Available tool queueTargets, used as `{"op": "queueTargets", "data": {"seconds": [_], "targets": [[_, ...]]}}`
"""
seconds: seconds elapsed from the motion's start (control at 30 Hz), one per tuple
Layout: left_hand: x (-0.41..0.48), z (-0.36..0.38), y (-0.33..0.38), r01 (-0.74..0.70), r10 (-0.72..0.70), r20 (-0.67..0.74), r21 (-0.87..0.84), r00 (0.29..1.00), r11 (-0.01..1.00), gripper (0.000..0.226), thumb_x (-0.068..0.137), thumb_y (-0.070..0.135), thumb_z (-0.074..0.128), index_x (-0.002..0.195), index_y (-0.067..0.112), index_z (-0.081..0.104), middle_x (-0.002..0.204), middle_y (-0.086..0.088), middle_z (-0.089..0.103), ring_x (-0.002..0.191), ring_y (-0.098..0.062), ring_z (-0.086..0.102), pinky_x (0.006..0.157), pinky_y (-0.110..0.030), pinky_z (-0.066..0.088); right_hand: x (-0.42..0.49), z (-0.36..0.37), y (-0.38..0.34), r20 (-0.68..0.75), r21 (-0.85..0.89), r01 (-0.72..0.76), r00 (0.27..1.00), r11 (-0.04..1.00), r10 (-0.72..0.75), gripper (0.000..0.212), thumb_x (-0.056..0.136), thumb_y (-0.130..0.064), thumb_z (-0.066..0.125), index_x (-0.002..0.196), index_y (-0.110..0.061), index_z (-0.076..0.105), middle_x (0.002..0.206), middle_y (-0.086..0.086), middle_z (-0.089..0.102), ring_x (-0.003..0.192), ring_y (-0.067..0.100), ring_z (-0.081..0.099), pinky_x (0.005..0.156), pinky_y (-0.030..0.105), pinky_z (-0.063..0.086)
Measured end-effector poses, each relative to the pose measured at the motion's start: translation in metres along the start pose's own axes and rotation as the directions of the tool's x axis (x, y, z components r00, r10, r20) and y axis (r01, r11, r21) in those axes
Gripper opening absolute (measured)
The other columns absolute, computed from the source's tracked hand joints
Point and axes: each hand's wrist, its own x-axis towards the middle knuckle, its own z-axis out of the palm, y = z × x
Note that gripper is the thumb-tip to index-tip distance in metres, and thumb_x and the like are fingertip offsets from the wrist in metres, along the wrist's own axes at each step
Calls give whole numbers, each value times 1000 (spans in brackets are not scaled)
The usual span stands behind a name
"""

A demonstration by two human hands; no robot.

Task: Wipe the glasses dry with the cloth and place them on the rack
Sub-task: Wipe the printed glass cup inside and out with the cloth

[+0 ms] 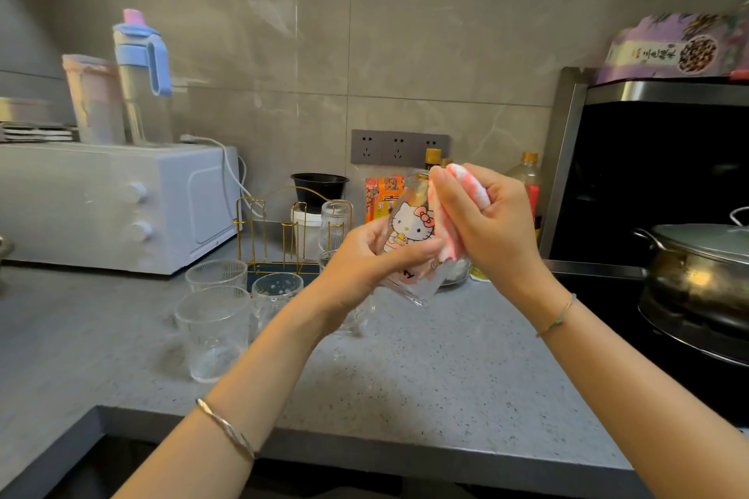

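Observation:
My left hand point(364, 263) grips a clear glass with a cartoon cat print point(411, 229), held tilted above the counter. Against the right side of that glass my right hand point(482, 223) presses a pink and white cloth point(466, 186), which it holds bunched in its fingers. A gold wire rack point(279, 231) stands behind my left hand, with one ribbed glass point(335, 221) upside down on it. Three clear glasses stand on the counter at the left: one at the front point(212, 332), one behind it point(217, 273) and one beside point(276, 292).
A white microwave point(117, 203) with bottles on top fills the back left. A stove with a lidded metal pot point(697, 275) is at the right. Jars, snack packets and sauce bottles point(527, 174) line the wall. The grey counter point(425, 369) ends at a front edge.

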Motion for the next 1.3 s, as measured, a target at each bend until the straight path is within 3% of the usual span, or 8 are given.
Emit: {"op": "queueTargets", "data": {"seconds": [0.1,0.2,0.33,0.53,0.67,0.9,1.1,1.3], "targets": [[-2,-4,-7,90,-71,93,-213,993,973,88,49,57,86,123,16,64,116,-5,71,99,-24,69,78,-29,57,-1,-1,-3,7,68,0,1000,998,0,45,94,-23,56,63,9,50,54,14,44,52,9,41,51,20,35],[-4,-2,-13,243,-71,292,-613,954,751,81,62,50,84,128,9,62,130,-14,61,103,-27,65,85,-37,57,-2,1,-8,10,131,19,1000,991,-20,45,91,-28,53,65,10,51,55,10,44,53,7,42,51,19,37],[-4,-1,-19,382,-11,468,-708,884,594,70,79,55,68,127,3,60,123,-13,62,100,-25,65,88,-32,53,-4,2,-8,-1,159,13,1000,987,-13,40,91,-27,53,64,1,54,55,-4,47,52,4,45,50,16,39],[1,-2,5,182,-148,144,-270,979,946,86,60,65,77,132,24,56,123,-5,68,111,-26,66,90,-46,56,3,-9,-4,-64,82,-9,998,997,14,40,96,-14,54,59,0,51,51,-7,44,50,3,40,51,16,37],[0,6,17,-2,2,-8,44,1000,999,51,79,51,69,123,29,58,110,3,73,95,-12,72,73,-18,56,8,-9,-8,-40,18,34,999,999,-33,41,96,-13,55,55,-11,53,48,-10,48,48,4,44,52,19,39],[-2,2,13,97,-91,33,-313,995,945,51,72,46,74,113,15,69,105,-4,74,90,-21,70,75,-33,59,6,-5,-12,-36,82,64,997,995,-61,38,96,-16,53,62,1,53,53,4,49,51,13,44,51,25,39],[-2,3,-2,387,-49,423,-768,905,511,60,80,49,70,120,5,65,112,-14,65,95,-27,66,81,-36,57,4,0,-16,-38,177,50,998,983,-44,32,93,-28,51,62,-32,58,56,-15,54,53,4,49,51,22,42],[3,3,2,300,-228,208,-443,951,845,63,85,67,42,114,20,72,112,-9,71,91,-29,70,78,-43,58,1,-7,-3,-110,146,-56,991,988,73,39,95,-23,56,57,-13,54,49,-13,50,49,1,45,51,16,39]]}}
